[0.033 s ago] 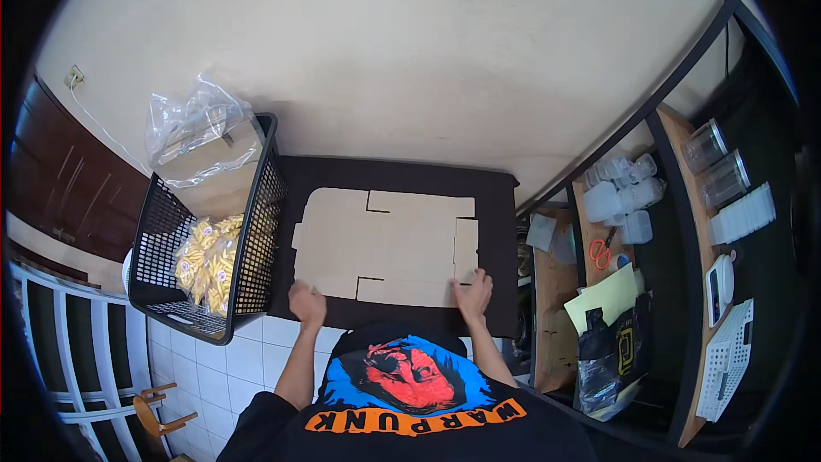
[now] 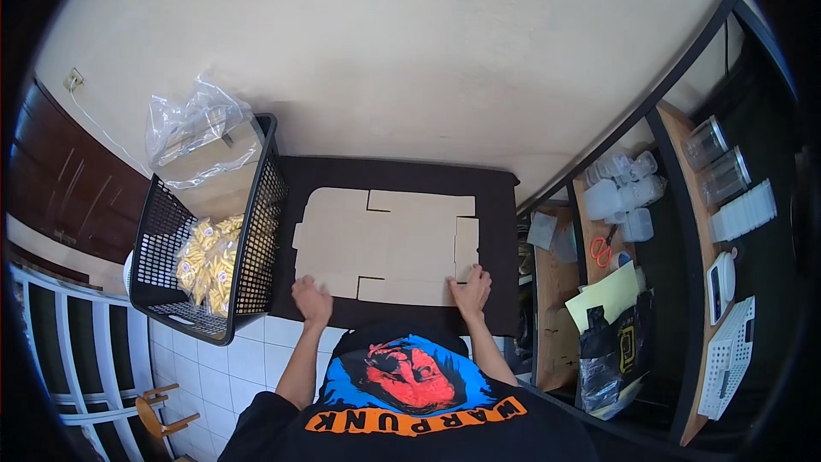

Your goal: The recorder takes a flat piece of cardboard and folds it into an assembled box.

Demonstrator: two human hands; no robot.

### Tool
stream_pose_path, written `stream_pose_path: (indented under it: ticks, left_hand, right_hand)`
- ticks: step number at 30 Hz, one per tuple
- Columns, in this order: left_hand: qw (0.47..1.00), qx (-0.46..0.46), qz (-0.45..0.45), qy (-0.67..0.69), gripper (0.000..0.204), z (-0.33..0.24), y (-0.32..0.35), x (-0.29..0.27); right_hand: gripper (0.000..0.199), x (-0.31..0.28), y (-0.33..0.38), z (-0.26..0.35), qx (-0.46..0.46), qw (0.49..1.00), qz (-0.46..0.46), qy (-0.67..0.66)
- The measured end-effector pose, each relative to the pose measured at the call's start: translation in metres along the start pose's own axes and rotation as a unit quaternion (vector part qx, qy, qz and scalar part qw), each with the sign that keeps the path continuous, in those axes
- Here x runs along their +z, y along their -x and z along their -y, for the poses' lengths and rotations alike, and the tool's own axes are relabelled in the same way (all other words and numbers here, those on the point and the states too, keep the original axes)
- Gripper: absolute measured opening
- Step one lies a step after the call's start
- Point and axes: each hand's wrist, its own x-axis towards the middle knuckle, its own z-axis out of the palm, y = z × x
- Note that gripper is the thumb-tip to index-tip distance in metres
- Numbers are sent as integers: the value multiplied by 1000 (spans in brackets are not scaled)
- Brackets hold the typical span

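Note:
A flat, unfolded cardboard box blank [image 2: 385,235] with cut slots and flaps lies on the dark table [image 2: 393,173] in front of me. At its near left corner, my left hand [image 2: 312,299] rests with the fingers loosely apart. My right hand [image 2: 470,293] is over the near right corner, thumb and fingers spread at the edge of a small flap. Neither hand is lifting the cardboard. The undersides of my fingers are hidden.
To the left stands a black perforated basket [image 2: 244,265] with bags of yellow snacks [image 2: 205,261], a cardboard piece [image 2: 222,180] and clear plastic bag [image 2: 201,124]. Shelves at right hold plastic containers [image 2: 620,192], orange-handled scissors [image 2: 600,252] and a white basket [image 2: 727,351]. A wall borders the table's far side.
My left hand has shifted slightly up and right, its fingers spreading more. The right hand has moved a little left and up. The cardboard stays put.

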Motion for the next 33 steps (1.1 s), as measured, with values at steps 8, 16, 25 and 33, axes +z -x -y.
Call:
stream_pose_path:
  ticks: [8,16,25,33]
  left_hand:
    - [985,23,153,-74,117,-55,12,36]
    - [956,-33,255,-142,118,-93,11,48]
    - [887,280,352,-105,80,-294,18,142]
    - [886,280,330,-166,74,-339,8,194]
  right_hand:
    - [64,0,-17,-15,58,994,73,49]
    - [62,12,-2,-45,-92,990,50,94]
    - [59,7,-2,-93,-167,980,90,56]
    - [59,7,-47,-114,-156,977,111,93]
